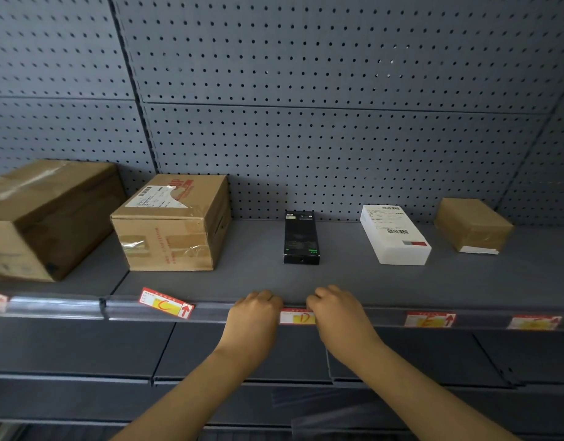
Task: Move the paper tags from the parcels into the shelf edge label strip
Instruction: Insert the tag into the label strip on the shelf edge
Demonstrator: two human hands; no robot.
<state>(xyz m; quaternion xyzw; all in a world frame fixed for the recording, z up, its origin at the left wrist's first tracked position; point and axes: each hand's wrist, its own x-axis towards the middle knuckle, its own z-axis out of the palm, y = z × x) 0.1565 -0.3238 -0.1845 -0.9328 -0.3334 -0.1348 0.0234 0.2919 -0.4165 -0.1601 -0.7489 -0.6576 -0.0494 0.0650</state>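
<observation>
Head view: we're working both hands on the D tag (298,317) at the shelf edge label strip (210,308). Left hand (253,316) is curling its fingers over the tag's left end, right hand (336,313) over its right end, fingers bunched together, fingertips hidden. C tag (166,303) is sitting tilted on the strip; E tag (429,319) is sitting flat in it.

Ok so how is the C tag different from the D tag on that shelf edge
The C tag sits crooked, its left end sticking up above the label strip; the D tag lies level along it. Nothing touches the C tag, while the left hand and right hand flank the D tag and cover its ends. Both are red-edged paper with a yellow patch and a handwritten red letter.
</observation>
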